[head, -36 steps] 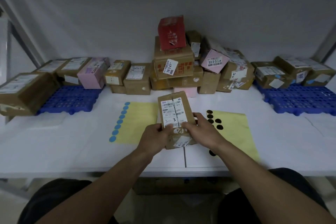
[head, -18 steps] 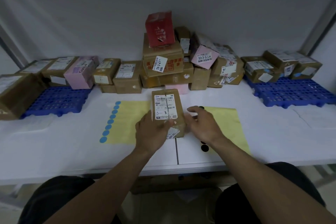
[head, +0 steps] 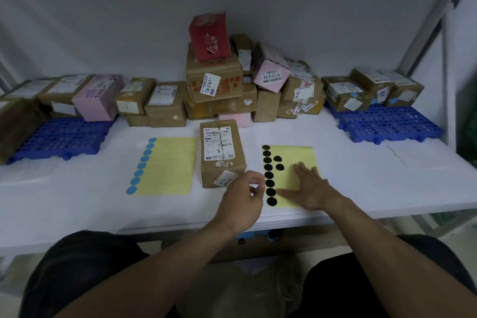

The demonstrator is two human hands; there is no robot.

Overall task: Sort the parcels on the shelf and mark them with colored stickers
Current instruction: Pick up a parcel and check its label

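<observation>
A brown cardboard parcel (head: 221,152) with a white label marked "3-3" lies flat on the white shelf (head: 77,204) between two yellow sheets. The left sheet (head: 167,165) carries a column of blue stickers (head: 140,173). The right sheet (head: 293,175) carries black stickers (head: 269,175). My right hand (head: 309,186) presses flat on the right sheet, fingers straight. My left hand (head: 245,199) hovers at the black column's left edge, fingers loosely curled with the tips near a black sticker; it holds nothing that I can make out.
A pile of brown, pink and red parcels (head: 222,80) stands at the back centre. Blue pallets with more parcels sit at the left (head: 59,139) and right (head: 387,124). A white paper (head: 423,155) lies at the right. My knees are below the shelf edge.
Both hands let go of the parcel, which now lies flat on the shelf. My right hand moved right onto the black-sticker sheet; my left hand moved right to the sticker column.
</observation>
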